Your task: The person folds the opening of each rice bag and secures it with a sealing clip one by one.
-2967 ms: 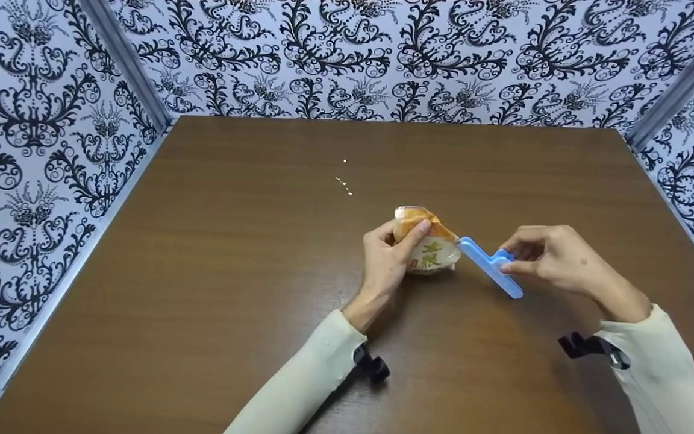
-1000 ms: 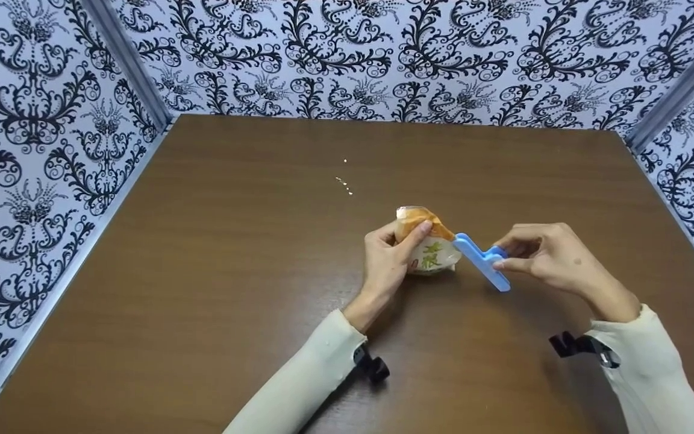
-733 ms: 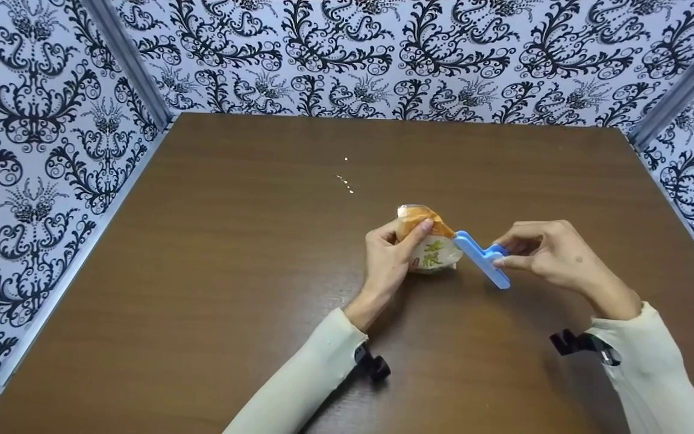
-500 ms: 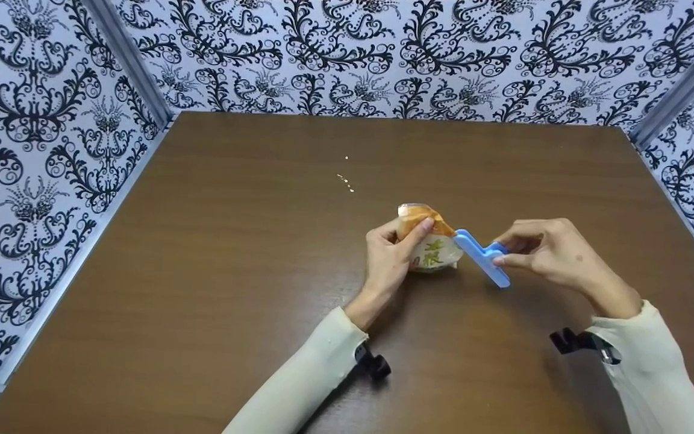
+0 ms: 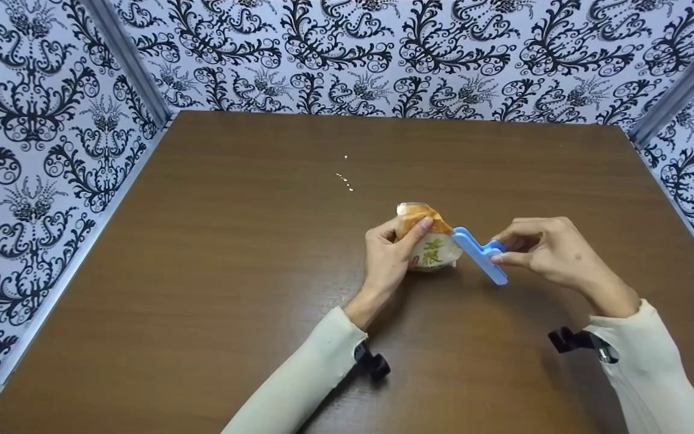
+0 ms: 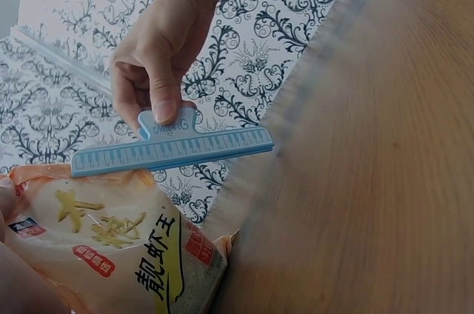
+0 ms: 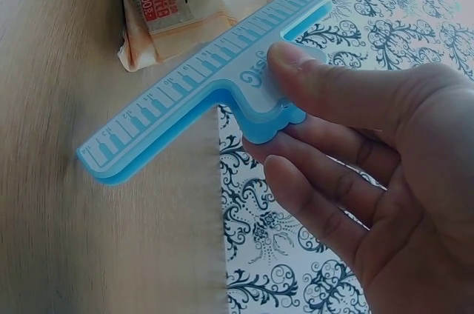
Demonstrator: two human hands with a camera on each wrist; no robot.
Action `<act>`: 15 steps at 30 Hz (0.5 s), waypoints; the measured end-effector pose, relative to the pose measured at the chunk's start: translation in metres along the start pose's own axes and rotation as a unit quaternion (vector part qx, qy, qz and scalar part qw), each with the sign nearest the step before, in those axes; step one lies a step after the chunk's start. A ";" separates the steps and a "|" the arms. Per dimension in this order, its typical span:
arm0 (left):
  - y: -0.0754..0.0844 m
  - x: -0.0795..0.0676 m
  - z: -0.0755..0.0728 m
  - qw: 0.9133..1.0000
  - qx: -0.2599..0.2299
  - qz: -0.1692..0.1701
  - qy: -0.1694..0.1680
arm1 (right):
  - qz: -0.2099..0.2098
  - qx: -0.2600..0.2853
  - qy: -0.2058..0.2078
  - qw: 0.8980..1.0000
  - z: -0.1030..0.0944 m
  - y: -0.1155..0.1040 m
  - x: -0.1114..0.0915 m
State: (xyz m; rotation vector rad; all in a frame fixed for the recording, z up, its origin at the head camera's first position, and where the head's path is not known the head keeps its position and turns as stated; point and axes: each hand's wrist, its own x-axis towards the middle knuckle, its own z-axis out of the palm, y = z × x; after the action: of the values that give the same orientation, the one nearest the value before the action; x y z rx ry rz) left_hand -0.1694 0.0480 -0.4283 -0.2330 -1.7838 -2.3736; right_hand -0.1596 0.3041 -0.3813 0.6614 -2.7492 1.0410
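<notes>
A plastic food bag [image 5: 434, 248], orange at the top and pale below with green and red print, is held by my left hand [image 5: 386, 250], thumb over its folded upper part. My right hand [image 5: 543, 253] pinches the handle of a long blue bag clip [image 5: 479, 256] between thumb and fingers. In the left wrist view the bag clip [image 6: 170, 151] lies along the bag's orange top edge [image 6: 44, 172], and one end sticks out past the bag. Piano-key markings run along the clip [image 7: 200, 77] in the right wrist view. Most left fingers are hidden behind the bag.
A few white crumbs [image 5: 345, 181] lie on the brown table [image 5: 220, 253] beyond the bag. Patterned black-and-white panels [image 5: 347, 60] stand at the back and sides. A black wrist camera mount [image 5: 373, 361] hangs under the left sleeve, another [image 5: 582, 342] by the right.
Since three seconds ago, my right hand has moved slightly left with the clip, bringing it closer over the bag's corner. My left hand keeps its hold on the bag, hardly moving.
</notes>
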 end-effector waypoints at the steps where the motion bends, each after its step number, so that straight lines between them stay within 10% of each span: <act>1: 0.000 0.000 0.000 1.000 0.000 0.000 0.000 | -0.003 0.000 0.001 1.000 0.000 0.000 0.000; 15: -0.001 0.000 0.000 1.000 0.005 -0.001 0.003 | -0.005 0.011 0.003 1.000 0.001 -0.005 0.003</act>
State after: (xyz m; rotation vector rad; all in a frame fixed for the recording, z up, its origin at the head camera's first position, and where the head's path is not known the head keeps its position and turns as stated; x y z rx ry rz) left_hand -0.1697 0.0483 -0.4295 -0.2230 -1.7928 -2.3635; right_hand -0.1601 0.2993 -0.3783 0.6745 -2.7298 1.0703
